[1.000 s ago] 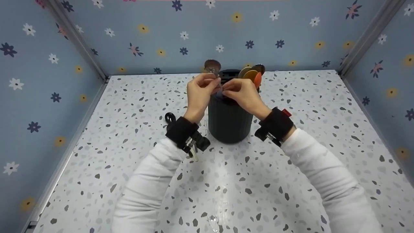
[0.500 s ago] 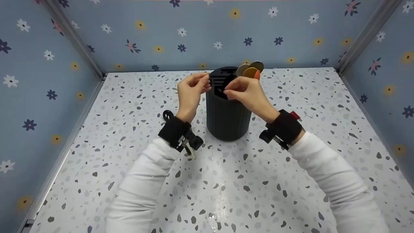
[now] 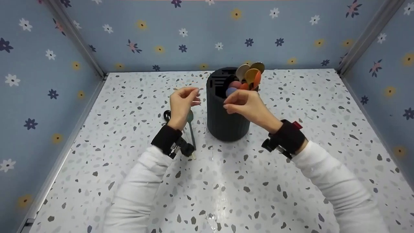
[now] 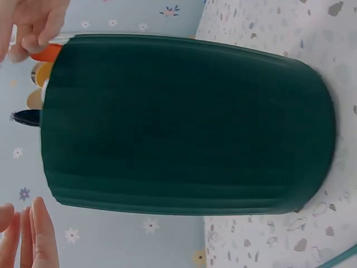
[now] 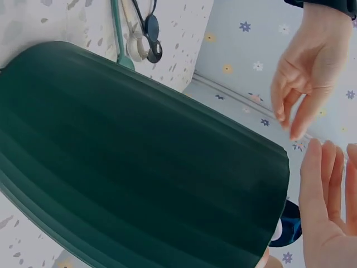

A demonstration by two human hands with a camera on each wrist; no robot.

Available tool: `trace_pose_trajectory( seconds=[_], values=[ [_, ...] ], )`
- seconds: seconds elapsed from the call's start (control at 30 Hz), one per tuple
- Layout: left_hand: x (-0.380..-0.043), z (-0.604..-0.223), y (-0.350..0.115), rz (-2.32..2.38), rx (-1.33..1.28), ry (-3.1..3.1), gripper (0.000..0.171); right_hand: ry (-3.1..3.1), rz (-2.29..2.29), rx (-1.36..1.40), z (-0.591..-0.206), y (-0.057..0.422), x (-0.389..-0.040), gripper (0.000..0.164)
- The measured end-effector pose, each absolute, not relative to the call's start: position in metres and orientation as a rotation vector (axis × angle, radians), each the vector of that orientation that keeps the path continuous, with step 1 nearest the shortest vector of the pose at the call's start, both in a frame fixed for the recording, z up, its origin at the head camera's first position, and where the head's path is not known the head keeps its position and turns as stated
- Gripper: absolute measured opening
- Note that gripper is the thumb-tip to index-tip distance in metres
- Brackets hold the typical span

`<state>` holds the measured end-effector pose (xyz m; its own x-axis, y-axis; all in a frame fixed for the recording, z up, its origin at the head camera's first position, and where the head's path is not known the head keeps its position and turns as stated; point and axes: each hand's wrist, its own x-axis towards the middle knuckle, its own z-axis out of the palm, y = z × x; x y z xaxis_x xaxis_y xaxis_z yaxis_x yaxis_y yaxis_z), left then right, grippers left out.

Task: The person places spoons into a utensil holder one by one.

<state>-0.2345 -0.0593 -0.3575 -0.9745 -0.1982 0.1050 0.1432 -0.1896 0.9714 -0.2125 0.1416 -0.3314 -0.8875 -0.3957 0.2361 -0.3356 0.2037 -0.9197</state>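
Observation:
A dark green ribbed utensil holder (image 3: pixel 226 119) stands upright on the speckled table. From the right side of its top rise several spoons, among them a yellow spoon (image 3: pixel 251 75) and an orange spoon (image 3: pixel 257 79). Lower in the opening show a pink one (image 3: pixel 235 84) and a blue one (image 3: pixel 231 92). My left hand (image 3: pixel 181 105) hovers left of the holder, fingers relaxed and holding nothing. Just in front of the holder's right rim, my right hand (image 3: pixel 247 105) is also empty, its fingers loosely bent. In the left wrist view a dark utensil head (image 4: pixel 27 118) sticks out of the holder.
Beneath my left hand lie a teal spoon (image 3: pixel 191 129) and a black spoon (image 3: pixel 167 115); a cream spoon (image 5: pixel 135 46) and dark ones (image 5: pixel 152 28) show in the right wrist view. A flowered wall (image 3: pixel 194 32) closes off the back.
The clear brownish spoon that my left hand pinched above the holder is out of that hand. Both hands have drawn back from the opening, the left one to the left and down.

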Motion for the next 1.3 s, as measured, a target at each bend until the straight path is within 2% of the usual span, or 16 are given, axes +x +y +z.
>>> trace_pose_trajectory(
  seconds=[0.33, 1.3],
  values=[
    [-0.234, -0.387, -0.076, -2.237, 0.172, -1.943, 0.02, 2.31, -1.714, -0.775, -0.347, 0.142, -0.202, 0.015],
    [-0.232, -0.446, -0.11, -2.134, 0.439, -2.199, 0.021, 2.158, -1.671, -0.687, -0.399, 0.142, -0.188, 0.023]
  ],
)
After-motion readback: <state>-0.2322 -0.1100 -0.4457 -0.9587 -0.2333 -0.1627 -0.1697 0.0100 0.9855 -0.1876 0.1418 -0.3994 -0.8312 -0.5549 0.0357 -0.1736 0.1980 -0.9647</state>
